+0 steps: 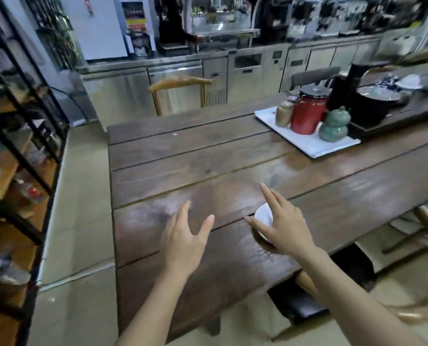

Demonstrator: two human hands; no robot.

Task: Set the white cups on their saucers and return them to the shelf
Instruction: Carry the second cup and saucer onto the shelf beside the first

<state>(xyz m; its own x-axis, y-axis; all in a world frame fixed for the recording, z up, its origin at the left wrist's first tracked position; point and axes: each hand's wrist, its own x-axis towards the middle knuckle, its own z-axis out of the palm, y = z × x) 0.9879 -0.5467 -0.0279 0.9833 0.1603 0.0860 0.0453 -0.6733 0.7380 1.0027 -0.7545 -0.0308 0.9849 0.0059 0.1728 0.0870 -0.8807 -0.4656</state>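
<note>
On the far left stands a dark metal shelf (20, 156) with blurry things on its wooden boards. Next to it, across a strip of pale floor, is a long brown wooden tabletop (208, 156). The left hand (183, 242) is over the tabletop with its fingers spread wide and holds nothing. Just to the right, the right hand (284, 227) is also open, with its fingers stretched out over a white cup (263, 215). The cup sits on a saucer (261, 235) near the front edge of the tabletop. The hand hides most of the cup, so I cannot tell if it is touching it. Far back on the right is a white tray (305, 143) with a red pot (308, 112) and a green jar (334, 126) on it
</note>
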